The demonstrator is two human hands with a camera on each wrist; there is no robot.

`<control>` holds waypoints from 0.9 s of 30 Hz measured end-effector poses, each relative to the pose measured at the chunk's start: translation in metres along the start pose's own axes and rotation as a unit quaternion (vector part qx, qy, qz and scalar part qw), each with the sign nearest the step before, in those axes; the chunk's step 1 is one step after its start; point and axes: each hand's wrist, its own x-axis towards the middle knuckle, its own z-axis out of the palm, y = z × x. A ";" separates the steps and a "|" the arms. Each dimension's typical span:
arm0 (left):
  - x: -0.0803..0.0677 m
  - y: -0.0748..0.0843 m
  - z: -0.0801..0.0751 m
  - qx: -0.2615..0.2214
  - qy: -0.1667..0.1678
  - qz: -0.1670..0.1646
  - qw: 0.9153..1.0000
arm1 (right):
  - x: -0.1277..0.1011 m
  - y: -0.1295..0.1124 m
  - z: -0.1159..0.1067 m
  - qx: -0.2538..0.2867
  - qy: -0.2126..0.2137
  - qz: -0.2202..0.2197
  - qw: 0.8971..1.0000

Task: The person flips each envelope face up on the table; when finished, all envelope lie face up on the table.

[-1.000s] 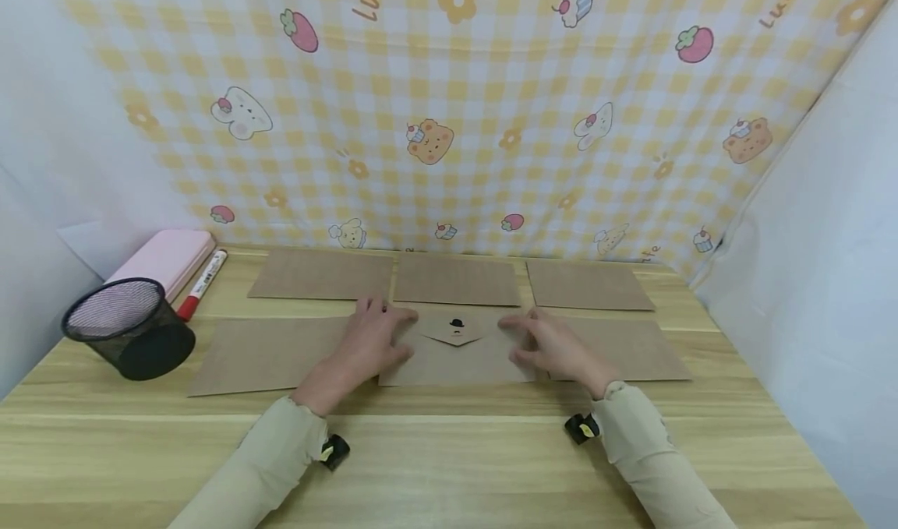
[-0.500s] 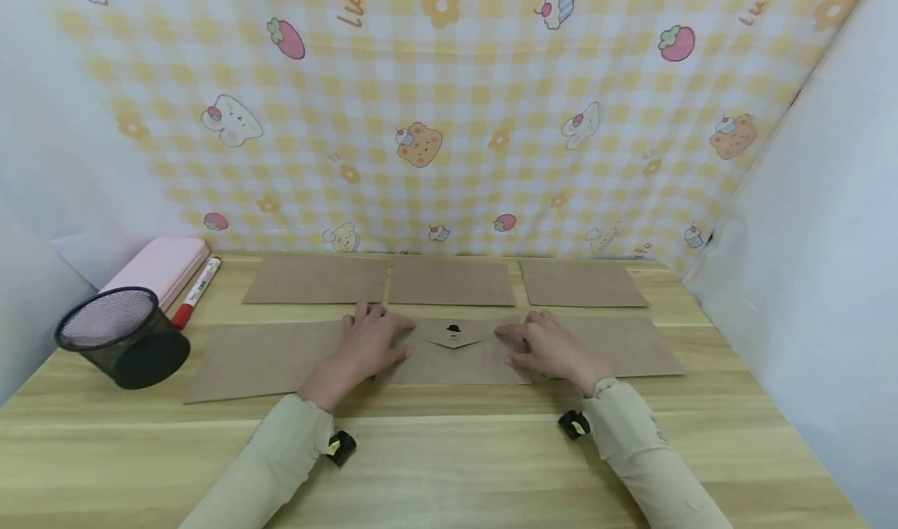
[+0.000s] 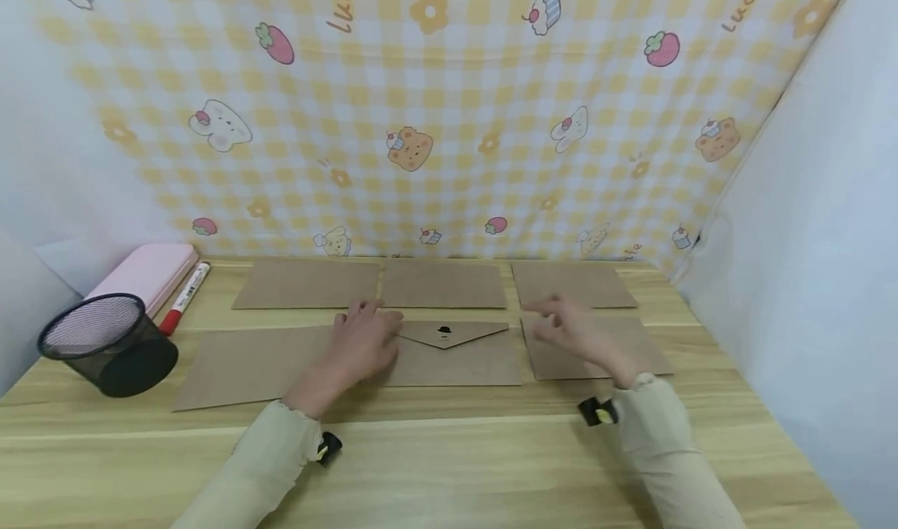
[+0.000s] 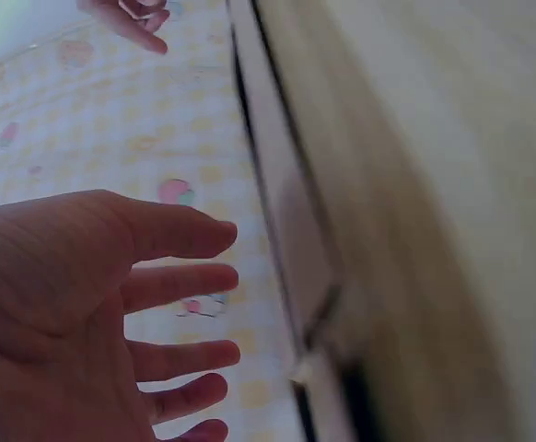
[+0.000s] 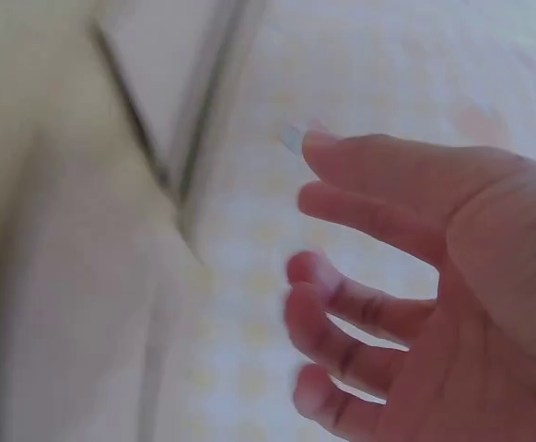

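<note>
A brown kraft envelope (image 3: 456, 364) lies in the middle of the front row, its pointed flap (image 3: 466, 333) facing up with a small printed hat and moustache. My left hand (image 3: 358, 346) is over the envelope's left end, covering that corner; the left wrist view shows the fingers (image 4: 190, 364) spread apart and nearly straight. To the right, my right hand (image 3: 575, 333) is above another brown envelope (image 3: 631, 350), off the middle one. In the right wrist view its fingers (image 5: 369, 221) are loosely bent with nothing between them.
Three flat brown envelopes make a back row, including the middle one (image 3: 443, 283). Another brown envelope (image 3: 238, 365) lies front left. At the left stand a black mesh pen holder (image 3: 133, 357), a pink case (image 3: 143, 276) and a red-capped marker (image 3: 185, 295). A checked cloth (image 3: 456, 85) hangs behind.
My right hand has left the middle envelope and moved right, uncovering its right side and the flap's right corner. My left hand stays at the left end. The head view has shifted slightly.
</note>
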 end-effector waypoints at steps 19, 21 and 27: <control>0.078 0.138 0.048 -0.051 -0.179 0.095 0.978 | -0.070 0.106 -0.037 0.010 -0.083 0.125 0.989; 0.086 0.150 0.059 -0.044 -0.193 0.092 0.976 | -0.069 0.111 -0.036 0.037 -0.100 0.133 0.985; 0.102 0.168 0.082 0.014 -0.203 0.090 0.975 | -0.067 0.113 -0.032 0.062 -0.130 0.147 0.979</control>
